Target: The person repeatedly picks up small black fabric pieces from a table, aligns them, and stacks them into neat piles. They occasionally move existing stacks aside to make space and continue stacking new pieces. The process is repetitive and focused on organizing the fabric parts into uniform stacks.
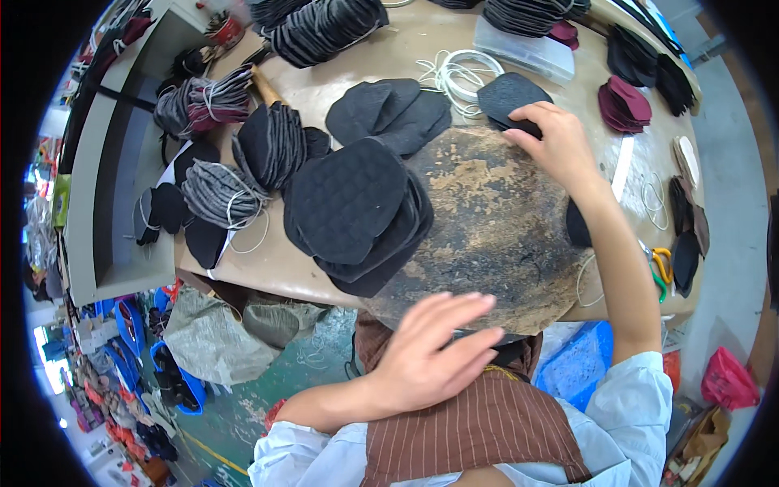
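Observation:
My right hand [560,146] reaches across a worn round board [487,227] to its far edge. Its fingers and thumb close on the near edge of a dark, rounded fabric piece [510,93]; whether one layer or several is in the grip is hard to see. My left hand [434,349] hovers at the board's near edge, fingers spread, holding nothing. Left of the board lies a loose stack of black quilted fabric pieces [349,199], overlapping its rim. Behind that stack more dark pieces [389,112] lie fanned out.
Tied bundles of grey and black pieces [223,195] crowd the table's left side. A white cord coil [471,77] and a clear plastic box [523,53] are at the back. Maroon pieces [625,104] and scissors with yellow and green handles [661,268] lie at the right.

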Available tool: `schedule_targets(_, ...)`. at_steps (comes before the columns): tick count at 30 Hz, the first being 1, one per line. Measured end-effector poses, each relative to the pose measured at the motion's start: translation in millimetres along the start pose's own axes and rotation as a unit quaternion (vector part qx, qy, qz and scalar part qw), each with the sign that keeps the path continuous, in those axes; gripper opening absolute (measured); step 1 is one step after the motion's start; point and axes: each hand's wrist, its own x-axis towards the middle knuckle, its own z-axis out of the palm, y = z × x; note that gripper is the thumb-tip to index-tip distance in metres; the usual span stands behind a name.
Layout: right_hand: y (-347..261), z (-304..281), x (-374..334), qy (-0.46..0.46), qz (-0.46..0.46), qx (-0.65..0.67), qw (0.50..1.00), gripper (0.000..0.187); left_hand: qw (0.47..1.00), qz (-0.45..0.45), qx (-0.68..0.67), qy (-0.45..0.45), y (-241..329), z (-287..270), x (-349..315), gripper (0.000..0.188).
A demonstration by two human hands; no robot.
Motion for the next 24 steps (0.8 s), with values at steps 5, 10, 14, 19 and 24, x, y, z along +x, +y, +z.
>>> schedule_targets(5,2,-4,5,-0.030,0.067,0.057,0.996,0.026,0.996,-0.019,-0.062,-0.067,2,24,-5,0.038)
schedule_targets(10,0,0,10,-0.032,0.135,0.066,0.988,0.021,0.994,-0.038,-0.075,-0.069,1,29,-12,0.035)
schedule_targets(14,14,0,19,-0.101,0.209,0.189,0.954,0.020,0.995,-0.057,-0.057,-0.063,-1,27,-16,0.035)
schedule_targets(19,27,1,18,-0.066,0.213,0.243,0.944,0.020,0.995,-0.063,-0.052,-0.052,-5,23,-16,0.035)
schedule_targets(24,-45,-32,-23,0.085,0.077,0.045,0.992,0.015,0.991,-0.090,-0.087,-0.038,-7,21,-16,0.061)
